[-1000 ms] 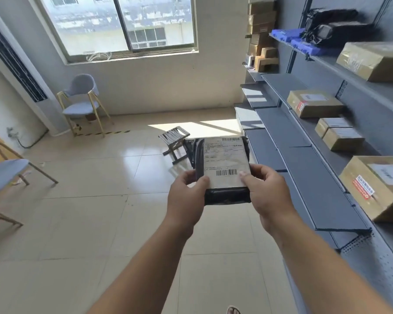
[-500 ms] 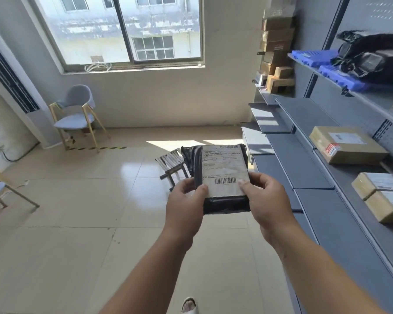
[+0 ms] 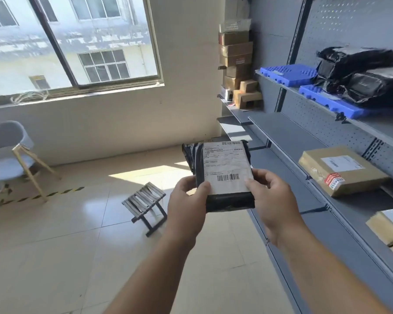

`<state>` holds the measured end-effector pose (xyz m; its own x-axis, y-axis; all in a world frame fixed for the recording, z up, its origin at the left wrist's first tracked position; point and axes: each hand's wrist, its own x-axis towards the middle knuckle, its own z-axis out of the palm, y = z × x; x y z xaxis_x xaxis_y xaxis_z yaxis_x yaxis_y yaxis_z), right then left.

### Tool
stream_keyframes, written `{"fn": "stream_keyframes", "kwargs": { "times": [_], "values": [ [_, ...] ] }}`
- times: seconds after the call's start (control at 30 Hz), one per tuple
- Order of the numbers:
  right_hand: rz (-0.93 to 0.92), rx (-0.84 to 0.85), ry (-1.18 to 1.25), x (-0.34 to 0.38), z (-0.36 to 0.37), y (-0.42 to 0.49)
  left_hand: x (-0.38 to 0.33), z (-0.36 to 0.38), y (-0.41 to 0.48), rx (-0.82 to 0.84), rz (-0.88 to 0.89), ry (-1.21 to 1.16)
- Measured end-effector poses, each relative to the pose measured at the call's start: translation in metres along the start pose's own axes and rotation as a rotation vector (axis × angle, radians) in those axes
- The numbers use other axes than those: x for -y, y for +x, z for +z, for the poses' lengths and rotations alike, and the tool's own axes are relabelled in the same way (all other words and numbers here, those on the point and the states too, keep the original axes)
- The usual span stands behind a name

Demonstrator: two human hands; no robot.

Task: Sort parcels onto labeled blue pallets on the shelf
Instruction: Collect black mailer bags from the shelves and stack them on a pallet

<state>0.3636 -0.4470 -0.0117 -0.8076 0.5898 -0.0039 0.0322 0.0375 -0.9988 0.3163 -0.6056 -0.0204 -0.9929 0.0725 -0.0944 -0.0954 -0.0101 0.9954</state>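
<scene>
Barcoded label (image 3: 227,168), print illegible

2 bare forearms reach into view, no sleeves, watch or rings visible; left hand (image 3: 186,207) and right hand (image 3: 275,200) ungloved, short-nailed fingers (image 3: 251,184).

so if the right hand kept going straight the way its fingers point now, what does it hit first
The right hand points up and left, straight into the black parcel it already grips with the left hand. Beyond the parcel the way looks free toward the far wall, though depth is unclear.
</scene>
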Motion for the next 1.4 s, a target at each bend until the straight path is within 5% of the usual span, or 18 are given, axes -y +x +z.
{"fn": "stream_keyframes", "kwargs": {
  "times": [0.67, 1.13, 1.4],
  "values": [
    [-0.047, 0.085, -0.027, 0.017, 0.066, 0.365, -0.048, 0.133, 0.326, -0.080, 0.042, -0.017],
    [-0.113, -0.225, -0.057, 0.038, 0.123, 0.542, -0.081, 0.194, 0.561, 0.221, 0.046, -0.025],
    [-0.158, -0.447, -0.086, 0.052, 0.091, 0.581, -0.093, 0.264, 0.611, 0.455, 0.028, -0.049]
  ]
}}
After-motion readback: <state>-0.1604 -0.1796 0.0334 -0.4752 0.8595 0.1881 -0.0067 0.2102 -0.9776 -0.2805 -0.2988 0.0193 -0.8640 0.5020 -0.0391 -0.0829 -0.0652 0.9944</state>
